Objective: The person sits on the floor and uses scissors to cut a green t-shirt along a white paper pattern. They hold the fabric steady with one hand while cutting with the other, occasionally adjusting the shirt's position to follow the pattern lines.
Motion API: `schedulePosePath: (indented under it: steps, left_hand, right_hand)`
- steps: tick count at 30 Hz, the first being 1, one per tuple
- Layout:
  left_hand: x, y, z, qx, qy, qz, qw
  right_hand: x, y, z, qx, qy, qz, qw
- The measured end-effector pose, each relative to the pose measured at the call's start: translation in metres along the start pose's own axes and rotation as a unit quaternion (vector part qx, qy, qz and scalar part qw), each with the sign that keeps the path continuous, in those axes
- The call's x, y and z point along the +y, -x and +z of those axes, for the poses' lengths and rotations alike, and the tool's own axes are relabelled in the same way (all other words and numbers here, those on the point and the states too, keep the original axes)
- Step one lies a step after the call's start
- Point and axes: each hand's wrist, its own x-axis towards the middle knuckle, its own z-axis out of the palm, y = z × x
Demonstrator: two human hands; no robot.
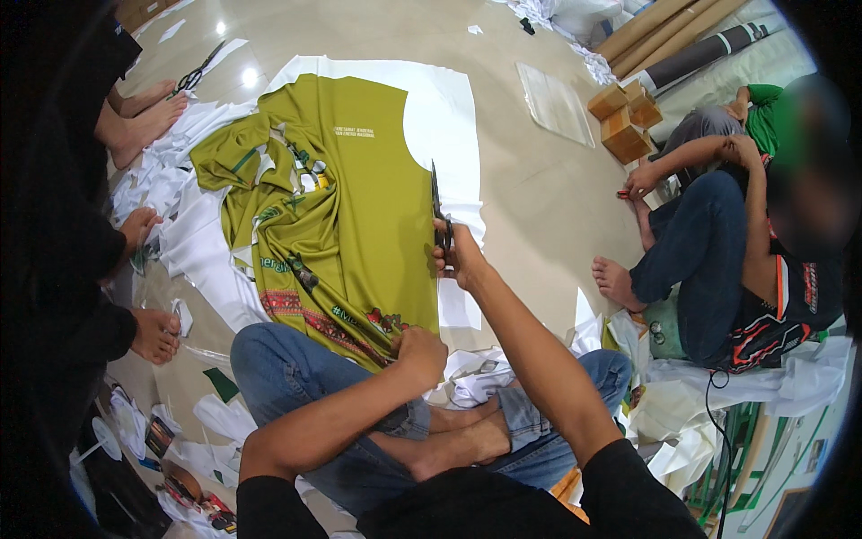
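An olive-green printed fabric piece (382,171) lies partly bunched over white paper or cloth (453,99) on the floor before me. My right hand (460,256) grips a pair of black-handled scissors (436,193), their blades pointing away from me along the fabric's right edge. Close to my lap, my left hand (420,352) is closed on the near edge of the green fabric, by its red printed border. Folds on the left part of the cloth hide some of its print.
Another person (709,207) sits at the right, near cardboard boxes (624,126) and long rolls (664,36). Bare feet of others (148,126) line the left side. A second pair of scissors (190,79) lies at the far left. White scraps (224,418) litter the floor.
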Motion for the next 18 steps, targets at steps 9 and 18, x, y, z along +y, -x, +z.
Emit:
schedulePosePath:
  steps: [9,18]
  left_hand:
    - [-0.087,-0.046,-0.036,0.323,0.059,-0.127,0.936]
    - [-0.051,-0.046,-0.021,0.038,0.011,-0.212,0.976]
  right_hand:
    - [-0.033,-0.024,-0.015,0.042,0.076,0.000,0.996]
    - [-0.012,-0.003,-0.069,-0.018,0.173,-0.056,0.983]
